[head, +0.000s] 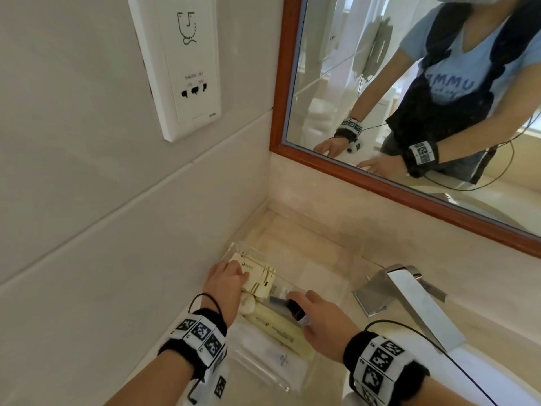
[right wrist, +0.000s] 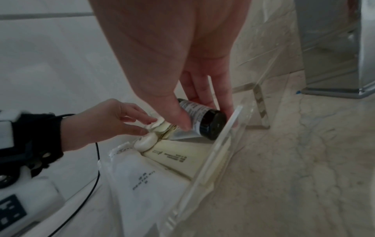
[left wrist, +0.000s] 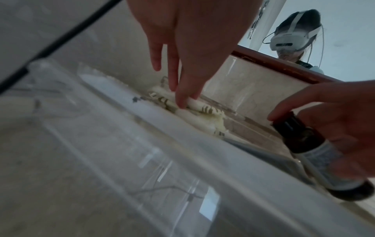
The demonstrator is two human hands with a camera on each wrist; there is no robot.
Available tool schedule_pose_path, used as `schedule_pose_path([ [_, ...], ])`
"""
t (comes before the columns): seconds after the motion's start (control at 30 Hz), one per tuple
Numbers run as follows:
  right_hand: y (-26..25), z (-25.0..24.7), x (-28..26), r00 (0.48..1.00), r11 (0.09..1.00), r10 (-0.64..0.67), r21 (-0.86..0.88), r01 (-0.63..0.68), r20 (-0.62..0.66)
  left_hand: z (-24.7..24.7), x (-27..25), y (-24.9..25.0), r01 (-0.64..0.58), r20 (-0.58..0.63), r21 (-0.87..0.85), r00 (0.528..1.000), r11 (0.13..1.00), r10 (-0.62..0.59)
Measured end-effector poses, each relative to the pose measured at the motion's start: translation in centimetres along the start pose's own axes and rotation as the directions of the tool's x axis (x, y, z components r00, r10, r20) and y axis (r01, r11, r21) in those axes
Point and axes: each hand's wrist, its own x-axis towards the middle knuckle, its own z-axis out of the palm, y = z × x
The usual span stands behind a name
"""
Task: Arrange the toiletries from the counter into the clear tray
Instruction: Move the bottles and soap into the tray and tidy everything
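1. A clear, rectangular acrylic tray [head: 336,291] sits on the beige marble counter [head: 316,238], in the corner where the counter meets the white tiled side wall [head: 87,200] and the backsplash under the wood-framed mirror [head: 409,98].
2. The person's right hand [head: 325,320] holds a small dark brown bottle with a pale label [head: 296,311]; thumb and fingers are clamped around the bottle's body.
3. The bottle is tilted, cap end pointing toward the far end of the tray, and it hangs over the tray's interior just inside the long wall on the faucet side; in the right wrist view its dark base [right wrist: 212,125] lies close to that clear wall [right wrist: 213,157].
4. The person's left hand [head: 227,284] reaches into the tray's far end by the side wall, its fingers nearly straight and close together, the fingertips [left wrist: 182,102] pressing on a stack of cream paper packets with gold stripes [head: 259,275].
5. Nearer in the tray lie a pale yellow tube with a white cap [head: 278,329] and, by the near edge, a flat white sachet with small print [head: 263,356].
6. A square chrome faucet [head: 409,300] stands on the counter to the right of the tray.
7. A white shaver socket plate [head: 181,63] is mounted on the side wall above.
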Motion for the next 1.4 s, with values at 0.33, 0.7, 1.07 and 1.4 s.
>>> schedule_pose_path([
  [0.33, -0.6, 0.3, 0.3, 1.0, 0.999, -0.028, -0.017, 0.029, 0.012, 0.1, 0.6, 0.2, -0.054, -0.063, 0.04, 0.996, 0.998, 0.056],
  [0.7, -1.0, 0.6, 0.5, 0.998, 0.998, -0.054, -0.029, 0.054, 0.012, -1.4, -0.2, 1.5, 0.026, -0.062, -0.047, 0.998, 0.999, -0.029],
  [1.07, -1.1, 1.5, 0.7, 0.997, 0.991, -0.014, -0.132, 0.023, 0.074, 0.1, -1.7, 1.6, 0.025, 0.04, 0.109, 0.999, 0.994, -0.03],
  [1.4, -1.3, 2.2, 0.9, 0.994, 0.985, 0.06, -0.167, -0.044, 0.09, -0.6, -1.9, 1.7, 0.035, -0.1, 0.124, 0.995, 0.992, -0.022],
])
